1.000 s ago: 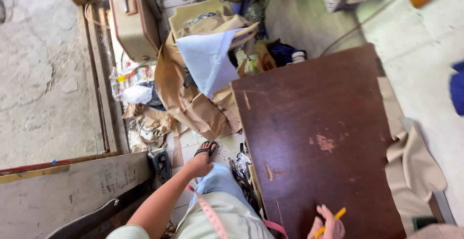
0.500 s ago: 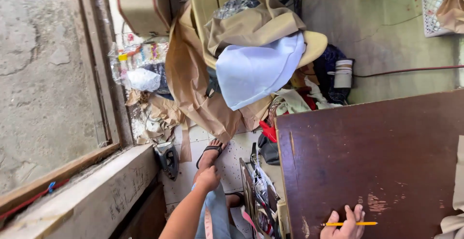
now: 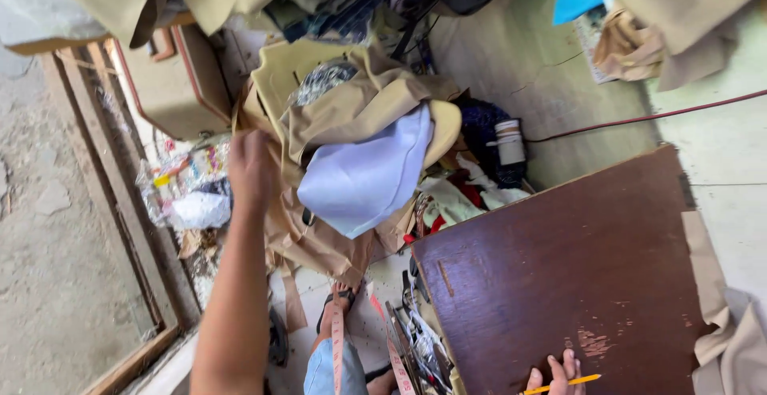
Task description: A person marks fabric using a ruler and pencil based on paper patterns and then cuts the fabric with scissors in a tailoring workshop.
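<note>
Yellow and thin, a pencil (image 3: pixel 562 382) lies across the fingers of the right hand (image 3: pixel 553 373) at the bottom edge of the frame, right of centre; the fingers curl loosely round it, pinning it against the dark brown wooden tabletop (image 3: pixel 575 267) that fills the lower right. Only the fingertips show, so how firmly they press cannot be told.

The left hand (image 3: pixel 251 170) is raised at the centre left, its arm running up from the bottom edge. It is blurred and seen from the back; whether it is spread or clenched cannot be told, and it seems to grasp nothing. It is just beside the pile of tan cloth (image 3: pixel 351 107) heaped at the upper middle, with a pale blue fabric piece (image 3: pixel 363 175) draped over the pile's lower side.

Left of the hand lies a clear plastic bag (image 3: pixel 185 195) stuffed with small colourful bits. A pink measuring tape (image 3: pixel 337 347) hangs at the bottom centre above a sandalled foot (image 3: pixel 335 307).
</note>
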